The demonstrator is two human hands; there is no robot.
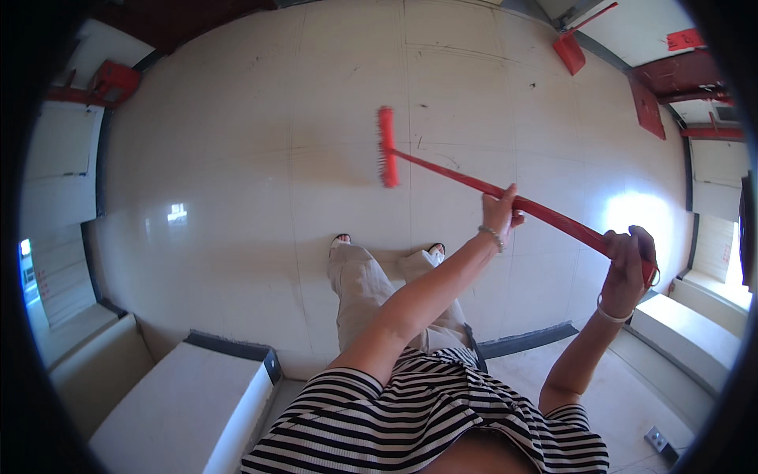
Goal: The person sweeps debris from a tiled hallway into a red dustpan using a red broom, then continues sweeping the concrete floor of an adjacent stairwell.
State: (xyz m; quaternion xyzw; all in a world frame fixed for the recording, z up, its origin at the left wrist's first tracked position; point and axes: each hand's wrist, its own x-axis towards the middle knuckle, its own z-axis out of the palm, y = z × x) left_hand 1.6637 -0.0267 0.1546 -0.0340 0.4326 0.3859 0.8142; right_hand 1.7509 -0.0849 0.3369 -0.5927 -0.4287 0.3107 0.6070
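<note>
A red long-handled broom [451, 173] slants across the view from lower right to upper middle. My left hand [501, 208], a beaded bracelet at its wrist, grips the handle partway along. Around the handle's top end, by a hanging loop, closes my right hand [629, 258], with a pale bangle below it. The blurred broom head [387, 147] has its bristles facing left over the pale tiled floor [343, 195]. Whether the bristles touch the tiles, I cannot tell. Small dark bits of debris [423, 106] lie beyond the head.
A red dustpan [570, 53] with a long handle is by the wall at upper right. A red box [116, 82] sits at the left wall. Dark red doors [678, 76] line the sides. A white wall section [183, 391] juts out at lower left. My feet in sandals [437, 248] stand on the tiles.
</note>
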